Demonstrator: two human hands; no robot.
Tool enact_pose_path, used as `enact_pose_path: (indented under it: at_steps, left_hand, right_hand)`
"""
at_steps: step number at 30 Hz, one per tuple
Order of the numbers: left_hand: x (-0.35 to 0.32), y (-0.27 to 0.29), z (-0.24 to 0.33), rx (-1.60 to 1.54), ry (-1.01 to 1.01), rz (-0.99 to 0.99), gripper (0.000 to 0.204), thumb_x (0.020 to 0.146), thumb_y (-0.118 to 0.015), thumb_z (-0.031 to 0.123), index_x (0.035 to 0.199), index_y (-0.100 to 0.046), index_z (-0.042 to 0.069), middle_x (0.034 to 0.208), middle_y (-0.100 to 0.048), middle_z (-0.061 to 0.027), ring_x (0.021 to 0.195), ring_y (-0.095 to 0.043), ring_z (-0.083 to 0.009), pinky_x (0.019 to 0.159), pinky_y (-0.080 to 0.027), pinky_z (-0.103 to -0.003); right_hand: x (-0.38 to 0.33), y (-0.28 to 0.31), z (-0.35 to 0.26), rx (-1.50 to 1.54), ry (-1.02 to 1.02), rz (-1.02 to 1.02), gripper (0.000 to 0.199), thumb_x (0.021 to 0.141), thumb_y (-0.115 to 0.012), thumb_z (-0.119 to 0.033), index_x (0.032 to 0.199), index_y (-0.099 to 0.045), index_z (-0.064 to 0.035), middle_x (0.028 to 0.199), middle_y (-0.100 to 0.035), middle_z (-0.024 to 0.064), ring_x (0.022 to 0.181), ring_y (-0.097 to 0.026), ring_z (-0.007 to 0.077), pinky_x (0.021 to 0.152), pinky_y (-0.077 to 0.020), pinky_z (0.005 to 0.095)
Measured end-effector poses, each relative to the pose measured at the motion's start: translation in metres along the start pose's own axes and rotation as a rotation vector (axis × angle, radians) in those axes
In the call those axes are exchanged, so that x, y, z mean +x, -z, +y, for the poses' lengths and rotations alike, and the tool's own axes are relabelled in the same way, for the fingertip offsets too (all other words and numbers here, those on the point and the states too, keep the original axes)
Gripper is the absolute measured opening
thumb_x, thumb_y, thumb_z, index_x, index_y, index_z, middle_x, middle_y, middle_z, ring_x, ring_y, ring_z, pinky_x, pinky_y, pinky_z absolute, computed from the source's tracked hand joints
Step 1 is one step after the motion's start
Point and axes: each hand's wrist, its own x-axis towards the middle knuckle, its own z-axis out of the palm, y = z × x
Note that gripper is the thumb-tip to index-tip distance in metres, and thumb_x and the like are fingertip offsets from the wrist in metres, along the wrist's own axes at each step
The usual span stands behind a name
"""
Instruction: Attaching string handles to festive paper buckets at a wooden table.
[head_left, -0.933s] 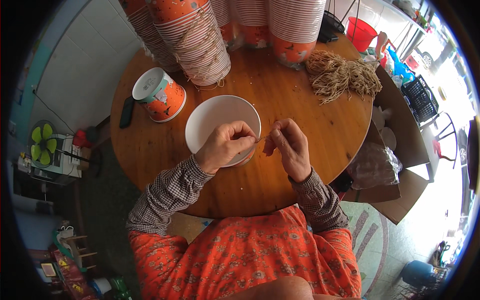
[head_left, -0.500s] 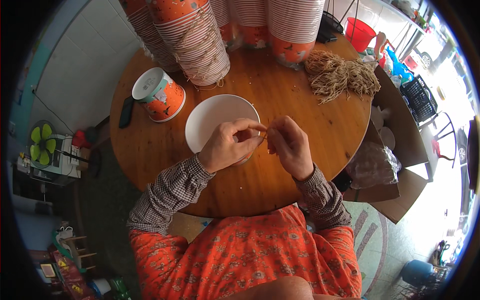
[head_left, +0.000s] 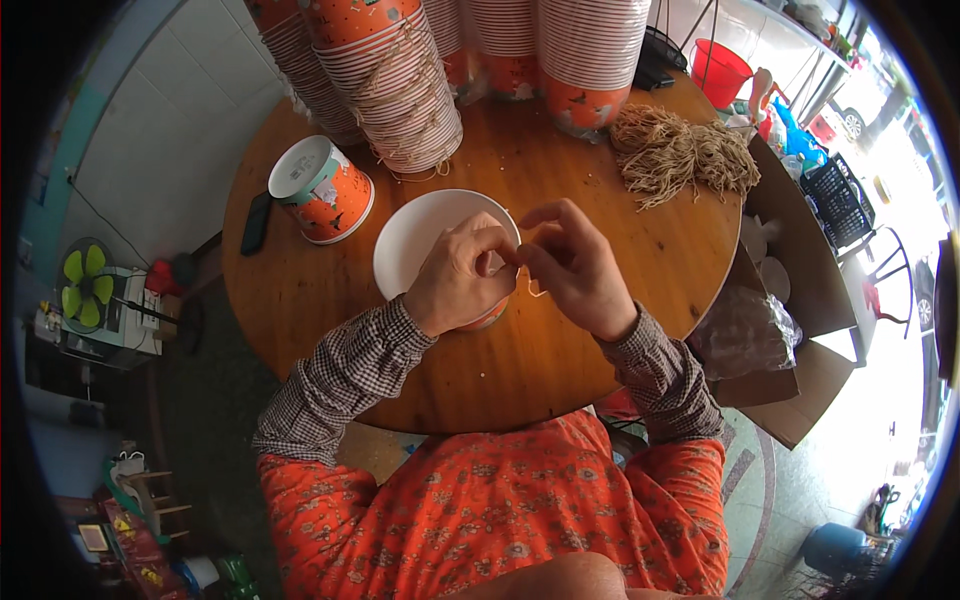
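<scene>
A: Holding what?
B: Seemingly pinching string [head_left: 537, 292] at frame centre, between narrowed left hand [head_left: 458, 276] and right hand [head_left: 586, 270], probably for fine control.
A: Where?
B: By tub [head_left: 415, 235], set mouth up, likely for easy reach.

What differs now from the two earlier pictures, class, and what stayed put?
Both the left hand and right hand have shifted slightly away from the wearer, their fingertips closer together than at first. A bent bit of cord now shows below them; any change of grip is hidden. The open paper bucket, upturned bucket and cord bundle stayed.
</scene>
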Motion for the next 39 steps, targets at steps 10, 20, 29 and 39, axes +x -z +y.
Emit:
enact_pose_path:
  at_steps: [10, 20, 29, 39]
  left_hand:
    - [-0.009, 0.006, 0.001, 0.215, 0.013, -0.173, 0.007, 0.074, -0.065, 0.007, 0.073, -0.058, 0.007, 0.076, -0.058, -0.003, 0.063, -0.055, -0.0165, 0.066, -0.043, -0.03]
    - [-0.018, -0.004, 0.001, 0.241, -0.068, -0.289, 0.006, 0.075, -0.066, 0.01, 0.077, -0.062, 0.007, 0.077, -0.061, -0.0028, 0.068, -0.06, -0.0224, 0.074, -0.044, -0.035]
    - [-0.04, -0.018, 0.016, 0.291, -0.226, -0.283, 0.021, 0.08, -0.071, 0.021, 0.093, -0.064, 0.006, 0.088, -0.064, -0.0051, 0.085, -0.064, -0.0213, 0.098, -0.04, -0.043]
    - [-0.025, 0.044, -0.013, 0.864, -0.365, -0.316, 0.013, 0.078, -0.057, 0.012, 0.081, -0.069, 0.008, 0.114, -0.058, -0.0088, 0.124, -0.048, -0.0264, 0.108, -0.034, -0.044]
  right_hand:
    - [0.008, 0.028, -0.046, 0.291, 0.004, 0.142, 0.014, 0.094, -0.057, -0.006, 0.102, -0.046, -0.0077, 0.067, -0.051, -0.0016, 0.053, -0.045, 0.0053, 0.046, -0.035, 0.0196]
    - [0.007, 0.037, -0.044, 0.444, -0.003, 0.073, 0.009, 0.095, -0.057, -0.007, 0.099, -0.049, -0.0048, 0.073, -0.058, 0.0008, 0.059, -0.052, 0.0046, 0.05, -0.0406, 0.0192]
    - [0.002, 0.046, -0.063, 0.445, -0.137, -0.046, 0.01, 0.093, -0.059, -0.007, 0.1, -0.053, -0.0026, 0.078, -0.064, 0.0054, 0.056, -0.054, 0.0058, 0.047, -0.0402, 0.0186]
    - [-0.009, 0.103, -0.09, 0.647, 0.037, -0.02, 0.011, 0.093, -0.056, -0.005, 0.104, -0.056, -0.0052, 0.089, -0.066, 0.0127, 0.049, -0.043, 0.0031, 0.043, -0.0302, 0.0157]
